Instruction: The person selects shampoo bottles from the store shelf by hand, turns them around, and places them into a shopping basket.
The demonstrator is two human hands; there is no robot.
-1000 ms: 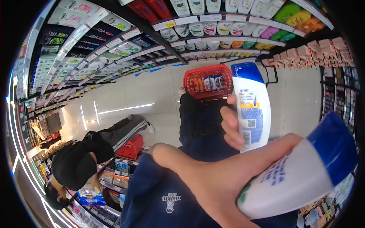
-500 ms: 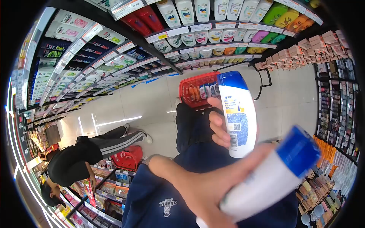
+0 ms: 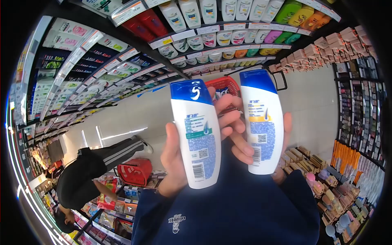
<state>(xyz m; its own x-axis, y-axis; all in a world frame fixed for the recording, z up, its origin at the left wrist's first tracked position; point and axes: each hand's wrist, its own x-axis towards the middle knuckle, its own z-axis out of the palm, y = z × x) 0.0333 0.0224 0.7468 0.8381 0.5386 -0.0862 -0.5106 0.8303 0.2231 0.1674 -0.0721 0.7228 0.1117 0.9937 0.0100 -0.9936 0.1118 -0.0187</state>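
Two white shampoo bottles with blue caps stand side by side in front of me, back labels facing me. My left hand (image 3: 173,155) is closed around the left bottle (image 3: 198,143), thumb on its left edge and fingertips past its right edge. This label has a green band, and a white mark like a 5 shows on the cap. My right hand (image 3: 241,148) grips the right bottle (image 3: 263,126) from behind, thumb on the right. Its label carries a yellow band. The fingers of both hands meet or nearly meet between the bottles.
Beyond the bottles, a red shopping basket (image 3: 233,87) is partly hidden. Shelves of bottles (image 3: 192,16) stand ahead and left. At left a person in black (image 3: 81,175) bends over a low display, near another red basket (image 3: 134,171). Racks of small goods (image 3: 357,110) line the right.
My left hand has swung its bottle from the lower right to the left and turned it upright beside the other. The right bottle has shifted slightly right. The bending person's arm has moved.
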